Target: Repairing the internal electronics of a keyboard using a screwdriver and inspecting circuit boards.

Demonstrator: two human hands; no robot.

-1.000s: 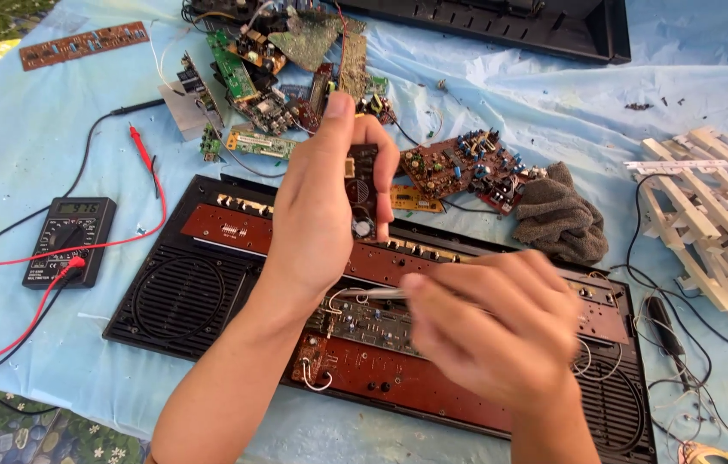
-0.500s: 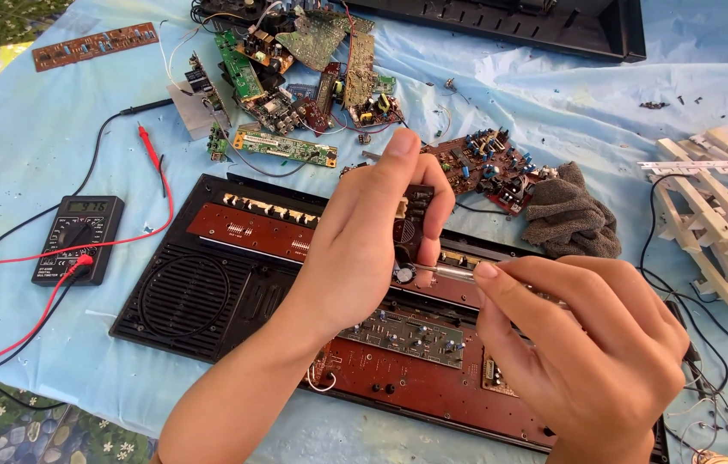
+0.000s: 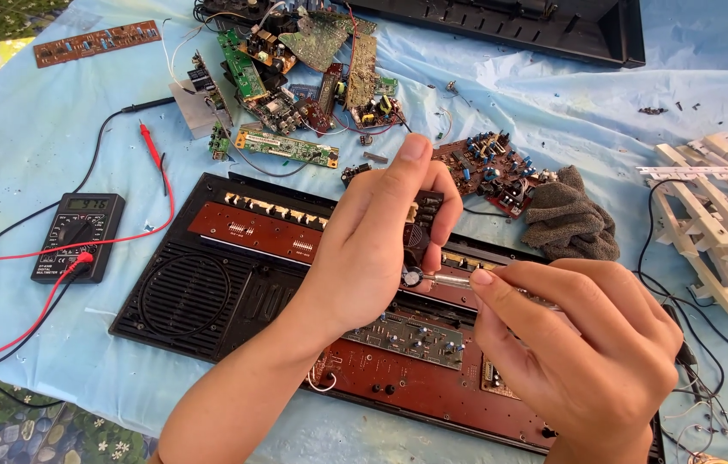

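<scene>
The left hand point(image 3: 381, 245) pinches a small dark part point(image 3: 422, 225) between thumb and fingers, lifted just above the long black and reddish-brown panel point(image 3: 235, 258) that lies across the middle of the counter point(image 3: 29, 146). The right hand point(image 3: 583, 344) is closed around a slim metal tool point(image 3: 446, 279), whose tip meets the underside of the dark part. Compared with a second ago, both hands have drawn closer to the camera and toward each other; half a second ago the tool tip was just reaching the part, and now it sits against it, so the work has gone from positioning to actual contact.

Just beyond the hands lies a brown circuit board point(image 3: 489, 167) with a grey cloth point(image 3: 570, 222) touching its right side. Toward the far edge sits a heap of green boards point(image 3: 295, 77) and wires. Near the left edge is a black meter point(image 3: 79, 236) with red leads point(image 3: 153, 159). By the right edge rests a white slatted frame point(image 3: 716, 223). No packages or signs show; the only label-like patches are pale markings on the panel's reddish strip.
</scene>
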